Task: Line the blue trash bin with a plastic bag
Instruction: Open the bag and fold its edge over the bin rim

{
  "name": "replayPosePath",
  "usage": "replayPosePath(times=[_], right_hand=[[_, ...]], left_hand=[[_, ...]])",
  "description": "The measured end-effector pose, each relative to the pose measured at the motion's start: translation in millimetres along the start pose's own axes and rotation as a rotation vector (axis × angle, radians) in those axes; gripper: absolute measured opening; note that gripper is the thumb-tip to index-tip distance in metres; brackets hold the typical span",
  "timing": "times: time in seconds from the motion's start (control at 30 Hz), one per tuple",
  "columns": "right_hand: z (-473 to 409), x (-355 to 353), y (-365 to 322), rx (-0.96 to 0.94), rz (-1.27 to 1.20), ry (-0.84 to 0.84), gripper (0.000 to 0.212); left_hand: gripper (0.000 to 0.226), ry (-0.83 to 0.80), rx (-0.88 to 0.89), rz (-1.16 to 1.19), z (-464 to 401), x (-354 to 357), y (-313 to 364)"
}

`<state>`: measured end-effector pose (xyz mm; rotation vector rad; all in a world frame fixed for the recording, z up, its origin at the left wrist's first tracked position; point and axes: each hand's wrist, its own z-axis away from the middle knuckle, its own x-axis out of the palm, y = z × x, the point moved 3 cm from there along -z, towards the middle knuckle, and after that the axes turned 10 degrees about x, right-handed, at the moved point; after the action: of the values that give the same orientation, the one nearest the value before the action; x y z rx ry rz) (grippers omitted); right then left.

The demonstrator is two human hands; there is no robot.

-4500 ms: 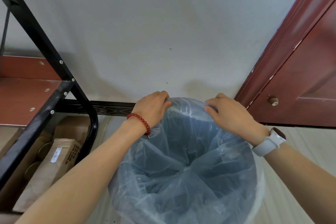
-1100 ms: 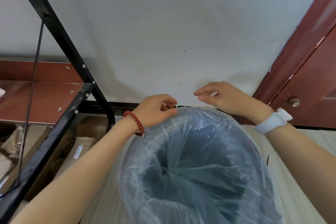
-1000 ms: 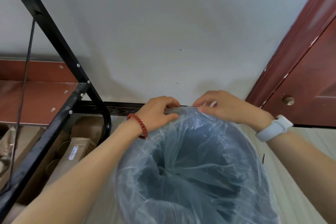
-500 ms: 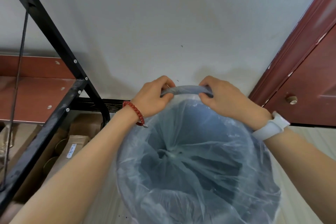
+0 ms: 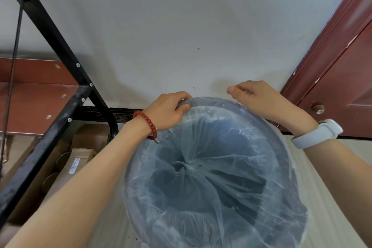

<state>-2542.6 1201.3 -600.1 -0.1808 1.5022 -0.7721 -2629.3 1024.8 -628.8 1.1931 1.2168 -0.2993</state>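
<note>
The blue trash bin (image 5: 281,159) stands on the floor below me, close to the wall. A thin clear plastic bag (image 5: 205,179) lies inside it, and its edge is folded over the rim all round. My left hand (image 5: 167,109), with a red bead bracelet at the wrist, grips the far rim and the bag's edge on the left. My right hand (image 5: 257,97), with a white watch on its wrist, hovers just over the far rim on the right, fingers pinched together; whether film is between them I cannot make out.
A black metal shelf frame (image 5: 66,78) with a red-brown board stands at the left, with cardboard boxes (image 5: 80,159) under it. A dark red door (image 5: 346,78) is at the right. The white wall (image 5: 181,26) is straight ahead.
Both hands held the far rim close together half a second ago. Now the rim sits lower, my right hand has let go and moved right, and the bag covers the far rim.
</note>
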Motion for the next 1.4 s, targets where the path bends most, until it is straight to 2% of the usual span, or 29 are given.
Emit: replayPosePath(times=[0.07, 0.17, 0.33, 0.43, 0.53, 0.63, 0.77, 0.87, 0.97, 1.07, 1.13, 1.27, 1.4], right_hand=[[1.8, 1.0, -5.7, -0.040, -0.090, -0.027, 0.039], [4.3, 15.5, -4.4, -0.033, -0.056, -0.182, 0.029], [4.1, 19.4, 11.5, 0.094, -0.140, -0.192, 0.018], [4.0, 17.0, 14.5, 0.066, -0.083, -0.162, 0.025], [1.2, 19.9, 16.2, 0.056, -0.048, -0.083, 0.021], [-0.6, 26.6, 20.2, 0.055, 0.003, -0.003, 0.019], [4.5, 38.4, 23.5, -0.016, 0.098, 0.067, 0.029], [8.4, 46.0, 26.0, -0.061, 0.116, 0.117, 0.028], [8.4, 49.5, 27.1, -0.084, 0.180, 0.106, 0.030], [6.9, 45.3, 26.1, -0.041, 0.148, -0.005, 0.041], [5.8, 40.9, 28.4, 0.006, 0.080, -0.065, 0.045], [3.2, 32.8, 36.6, 0.056, -0.054, -0.038, 0.038], [-1.7, 28.3, 41.9, 0.113, -0.065, 0.127, 0.037]], left_hand=[[0.024, 0.034, -0.001, 0.011, 1.5, -1.5, -0.3], [0.022, 0.073, -0.030, 0.009, 3.8, -1.3, -0.6], [0.022, 0.072, -0.044, -0.025, 1.4, 6.4, -1.9], [0.024, 0.086, -0.023, -0.052, -0.7, 7.9, -2.5], [0.028, 0.103, -0.025, -0.081, -0.7, 8.9, -2.6], [0.030, 0.090, -0.049, -0.115, 0.3, 12.7, -3.8], [0.029, 0.079, -0.040, -0.167, 4.5, 19.6, -7.9], [0.029, 0.037, -0.038, -0.252, 6.5, 25.7, -9.1], [0.024, -0.001, -0.027, -0.371, 6.1, 32.3, -11.6], [0.023, 0.041, -0.029, -0.388, 5.6, 33.2, -18.0], [0.024, 0.083, -0.058, -0.380, 5.2, 29.5, -23.7], [0.028, 0.162, -0.162, -0.349, 0.6, 17.0, -35.0], [0.026, 0.244, -0.325, -0.244, -0.9, 6.7, -48.9]])
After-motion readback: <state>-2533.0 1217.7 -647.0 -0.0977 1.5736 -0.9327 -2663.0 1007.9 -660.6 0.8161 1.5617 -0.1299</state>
